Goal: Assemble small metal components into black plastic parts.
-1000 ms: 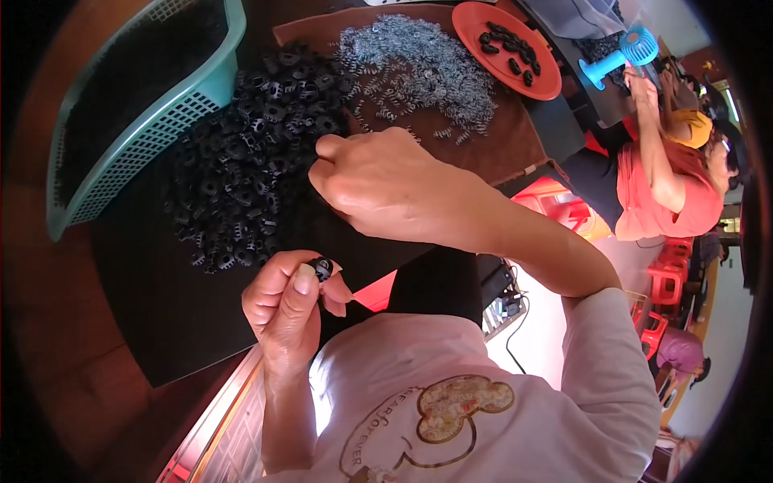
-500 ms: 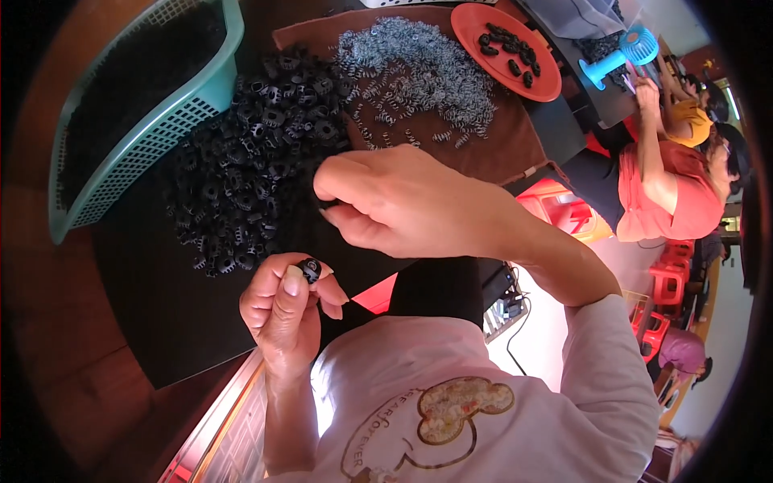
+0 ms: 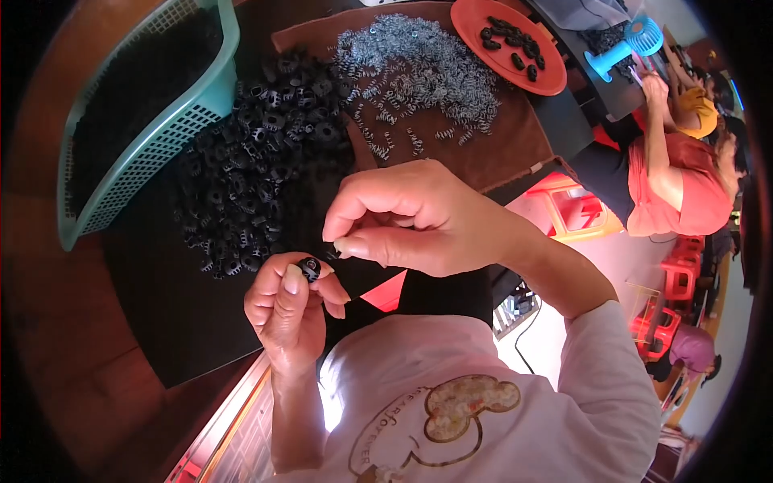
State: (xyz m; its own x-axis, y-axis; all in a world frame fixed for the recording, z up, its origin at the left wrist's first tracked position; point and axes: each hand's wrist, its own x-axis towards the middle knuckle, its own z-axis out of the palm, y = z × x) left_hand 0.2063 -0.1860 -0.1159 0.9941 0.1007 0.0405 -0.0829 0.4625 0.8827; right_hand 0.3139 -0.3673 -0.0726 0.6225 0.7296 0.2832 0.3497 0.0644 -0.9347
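Note:
My left hand (image 3: 286, 310) is closed on a small black plastic clip piece (image 3: 309, 269), pinched between thumb and fingers with its rounded end facing up. Just right of it, my right hand (image 3: 411, 221) has thumb and index finger pressed together. Something tiny shows at those fingertips, too small to make out. Beyond both hands lies a heap of black toothed claw-clip pieces (image 3: 258, 153). Small metal coil springs (image 3: 427, 68) are spread over a brown cloth (image 3: 491, 161) at the far side.
A green plastic basket (image 3: 153, 133) full of dark pieces stands at the left. On a red plate (image 3: 483, 60) at far right lie several black clips. A blue fan (image 3: 624, 50) is behind it. To the right, people sit working, one in an orange shirt (image 3: 680, 181), near red stools (image 3: 576, 211).
My right hand has come from the edge of the black heap back toward my left hand, its fingertips now close to the held piece. My left hand keeps its grip.

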